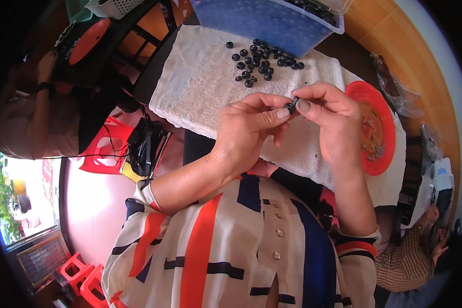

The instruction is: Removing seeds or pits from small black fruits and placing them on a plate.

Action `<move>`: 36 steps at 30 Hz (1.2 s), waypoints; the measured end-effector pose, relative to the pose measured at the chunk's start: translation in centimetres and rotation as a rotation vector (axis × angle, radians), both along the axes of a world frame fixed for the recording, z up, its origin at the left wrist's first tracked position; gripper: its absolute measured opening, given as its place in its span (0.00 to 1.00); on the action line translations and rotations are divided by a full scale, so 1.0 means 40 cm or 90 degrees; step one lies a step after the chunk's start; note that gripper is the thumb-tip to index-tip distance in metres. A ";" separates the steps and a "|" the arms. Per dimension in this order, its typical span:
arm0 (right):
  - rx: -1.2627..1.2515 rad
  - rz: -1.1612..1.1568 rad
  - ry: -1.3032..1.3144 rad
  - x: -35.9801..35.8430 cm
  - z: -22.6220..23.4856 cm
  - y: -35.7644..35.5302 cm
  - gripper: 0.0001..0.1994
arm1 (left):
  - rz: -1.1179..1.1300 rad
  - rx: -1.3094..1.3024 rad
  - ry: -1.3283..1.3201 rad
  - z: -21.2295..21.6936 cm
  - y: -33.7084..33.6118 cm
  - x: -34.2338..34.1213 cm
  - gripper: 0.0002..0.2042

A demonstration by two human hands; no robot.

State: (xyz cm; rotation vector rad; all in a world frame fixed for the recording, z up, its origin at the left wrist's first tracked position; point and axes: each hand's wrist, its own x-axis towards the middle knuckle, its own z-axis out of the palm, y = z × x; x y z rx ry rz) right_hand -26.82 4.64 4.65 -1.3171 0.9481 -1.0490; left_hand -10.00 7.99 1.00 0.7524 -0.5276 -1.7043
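Flanking right grip (pixel 336 115): red plate (pixel 389 128); blue bin (pixel 256 23) beyond.

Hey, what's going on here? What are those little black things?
A person is holding a small black piece between the fingertips of the left hand and the right hand. It's too small to tell just what it is. More round black pieces lie loose on a white towel, just in front of a blue box. A red plate sits to the right, with some little bits on it.
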 end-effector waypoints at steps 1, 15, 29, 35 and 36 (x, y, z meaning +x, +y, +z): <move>-0.025 0.005 0.003 0.001 -0.003 0.004 0.07 | 0.000 -0.001 -0.002 0.002 0.000 -0.003 0.08; -0.138 -0.009 0.039 -0.020 -0.007 0.039 0.06 | 0.040 -0.159 -0.140 0.003 0.018 -0.023 0.06; -0.469 -0.068 0.259 -0.050 -0.007 0.056 0.09 | -0.038 -0.087 -0.070 0.001 0.010 -0.040 0.06; -0.568 -0.105 0.360 -0.047 -0.004 0.070 0.12 | -0.026 -0.119 -0.115 0.007 0.011 -0.047 0.05; -0.567 -0.106 0.360 -0.048 -0.005 0.071 0.12 | -0.030 -0.119 -0.115 0.008 0.011 -0.047 0.05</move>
